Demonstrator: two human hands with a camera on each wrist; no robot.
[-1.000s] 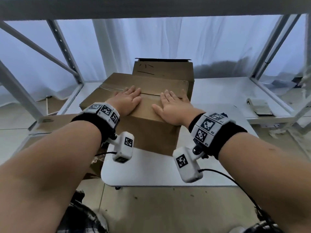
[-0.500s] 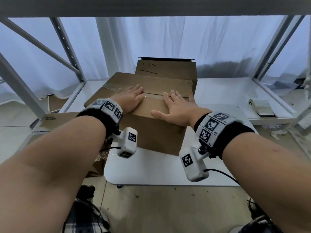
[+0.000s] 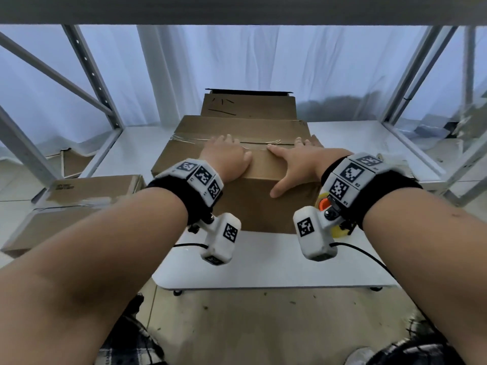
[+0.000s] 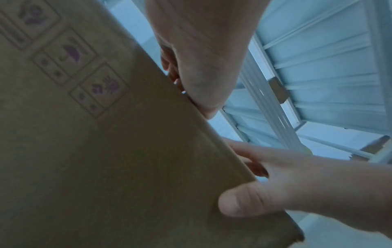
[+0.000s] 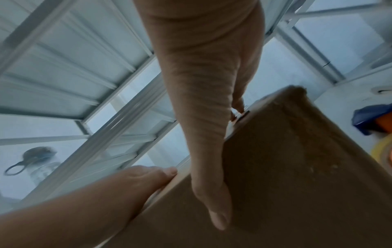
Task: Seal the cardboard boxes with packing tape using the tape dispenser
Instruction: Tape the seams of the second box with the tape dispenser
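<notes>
pressing flat on the near cardboard box [image 3: 237,164], the left hand [image 3: 226,160] and right hand [image 3: 297,160] both lie palm-down with fingers straight, holding nothing; the right thumb hangs over the box's front edge. this box sits on the white surface [image 3: 263,262], and a strip of clear tape [image 3: 184,139] already runs across its top seam just beyond the fingertips, wrinkled at both ends, so the box looks sealed and the hands seem to be smoothing the strip or about to move the box. behind the box stands a second box [image 3: 247,106] whose top seems open, and left of the box, lower down, lies a third box [image 3: 73,204] with a shiny strip on it; whether either is fully sealed i cannot tell. the tape dispenser [image 3: 325,204] shows only as orange and yellow bits at the box's right side, mostly hidden by the right wrist. both wrist views are dim and blurred.
</notes>
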